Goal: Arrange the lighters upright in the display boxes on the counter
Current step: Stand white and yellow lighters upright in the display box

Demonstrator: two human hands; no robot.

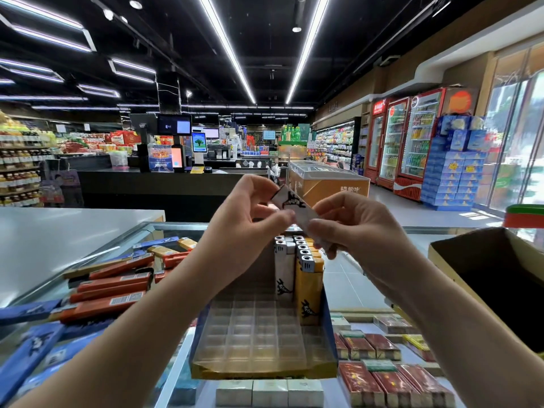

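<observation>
Hands are meeting above the counter, both pinching one item. Left hand [247,210] is pinching the white rectangular lighter with a black animal print [294,209] between thumb and curled fingers at its upper, far end. Right hand [353,225] is pinching the same lighter at its lower, near end, thumb and forefinger pressed on it, remaining fingers curled beneath. White lighter is lying tilted in the air, above the display box and clear of it.

Blue-walled cardboard display box with a clear plastic grid insert [265,334] is sitting on the glass counter top [53,278], directly below the hands. Standing upright in its far right corner: a row of white lighters with silver caps [284,263] and, just beside them on the right, a row of yellow lighters with the same black print [309,278]. Most grid cells nearer the camera are showing bare plastic.

Loose orange and blue long lighters [112,287] are lying flat in a heap on the counter, left of the box. Red and green cigarette packs [382,363] are showing beneath the glass on the right. Open brown cardboard carton [485,260] is standing at the right edge.
</observation>
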